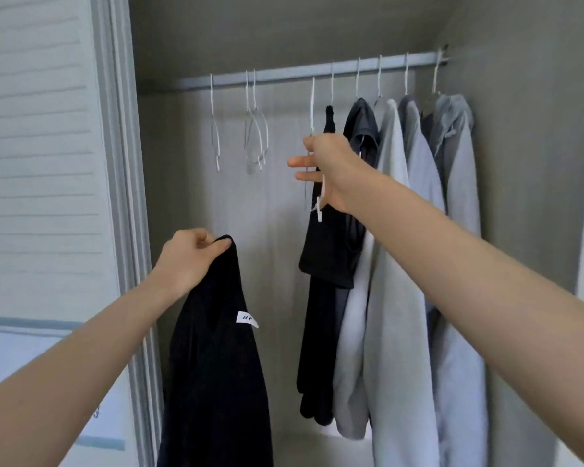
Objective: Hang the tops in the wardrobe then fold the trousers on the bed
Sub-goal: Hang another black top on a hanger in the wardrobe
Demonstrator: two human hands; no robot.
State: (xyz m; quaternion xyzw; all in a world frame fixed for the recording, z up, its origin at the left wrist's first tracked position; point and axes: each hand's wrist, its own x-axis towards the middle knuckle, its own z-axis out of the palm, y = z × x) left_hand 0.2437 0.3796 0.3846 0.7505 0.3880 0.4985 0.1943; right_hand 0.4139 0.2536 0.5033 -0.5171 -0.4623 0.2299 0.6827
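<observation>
Open wardrobe, rail (304, 70) across the top. My right hand (331, 170) grips a white hanger (319, 200), two fingers spread. My left hand (186, 254) pinches the black top (216, 365) by its upper edge. Step: hanging tops. Next I judge: thread hanger into neckline. Free rail lies between empty hangers (250, 129) and hung garments (402, 214).

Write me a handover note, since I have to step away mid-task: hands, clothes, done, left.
Left hand grips a black top by its upper edge, unhung.
Right hand holds a white hanger whose hook is just below the rail.
Done: about five tops hang at the rail's right end.
Left: hang the black top; three empty hangers remain. Trousers and bed are out of view.
</observation>
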